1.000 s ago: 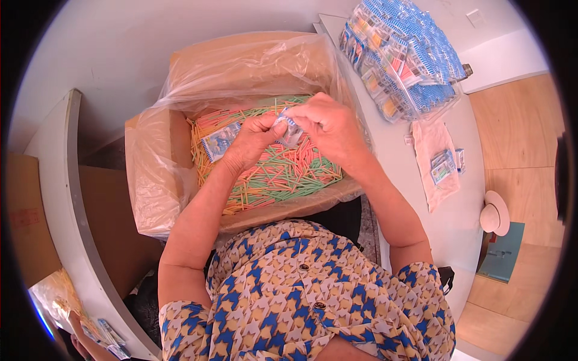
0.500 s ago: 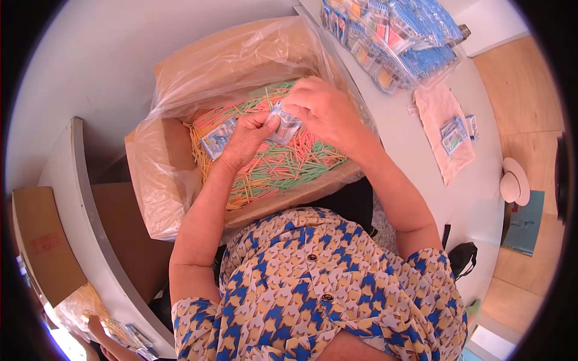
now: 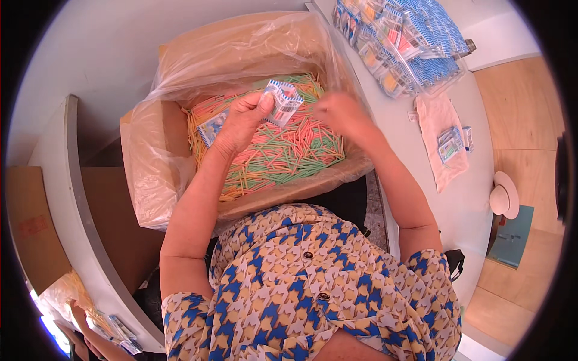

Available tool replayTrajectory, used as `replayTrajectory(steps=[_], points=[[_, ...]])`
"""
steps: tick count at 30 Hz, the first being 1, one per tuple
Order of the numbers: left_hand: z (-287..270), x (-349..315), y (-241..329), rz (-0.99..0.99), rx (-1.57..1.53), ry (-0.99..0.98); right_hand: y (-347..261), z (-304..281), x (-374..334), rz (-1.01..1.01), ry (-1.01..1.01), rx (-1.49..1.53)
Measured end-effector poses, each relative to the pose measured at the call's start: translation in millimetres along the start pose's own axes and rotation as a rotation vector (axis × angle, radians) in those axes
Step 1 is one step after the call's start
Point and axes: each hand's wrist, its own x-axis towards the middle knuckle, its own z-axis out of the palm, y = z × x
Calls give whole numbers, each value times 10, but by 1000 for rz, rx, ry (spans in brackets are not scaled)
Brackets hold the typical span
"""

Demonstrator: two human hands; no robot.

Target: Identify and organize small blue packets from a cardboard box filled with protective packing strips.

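My left hand (image 3: 244, 123) pinches a small clear packet (image 3: 283, 103) with a blue-and-white edge between thumb and fingers. Its top looks spread apart, and something pink shows inside. Beside that hand is another blue-and-white packet (image 3: 212, 127), partly covered by the fingers; I cannot tell whether it is held or lies on the sticks. My right hand (image 3: 344, 113) is to the right of the held packet, apart from it, its fingers smeared by motion. Below both hands, thin pink, green and yellow sticks (image 3: 283, 153) fill a cardboard box (image 3: 144, 162) lined with clear plastic.
At the upper right, a clear bin (image 3: 400, 84) is heaped with blue-edged packets. Several packets (image 3: 450, 144) lie on a pink cloth (image 3: 444, 174) on the white table (image 3: 415, 162). A brown carton (image 3: 33, 222) and another person's arm (image 3: 90, 331) appear at lower left.
My right hand has come away from the packet, moving right. The packet in my left hand is now turned upward, with its top spread apart. The view has shifted slightly.
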Motion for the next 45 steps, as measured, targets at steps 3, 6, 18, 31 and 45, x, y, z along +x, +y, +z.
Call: replayTrajectory(steps=[3, 6, 18, 31, 45], points=[[-31, -7, -5, 38, -76, -1, 105, 351, -20, -108, -241, -489], [-57, 4, -31, 59, -57, 17, 53, 491, -22, -178, -229, -640], [-56, 15, -62, 48, 35, -37, -48, -102, -18, -263, -180, -363], [47, -45, -51, 27, 132, -70, -774, -331, -24, -16, 228, 649], [443, -102, 74, 74, 25, 98, -748, -356, -335, -229, 411, 269]])
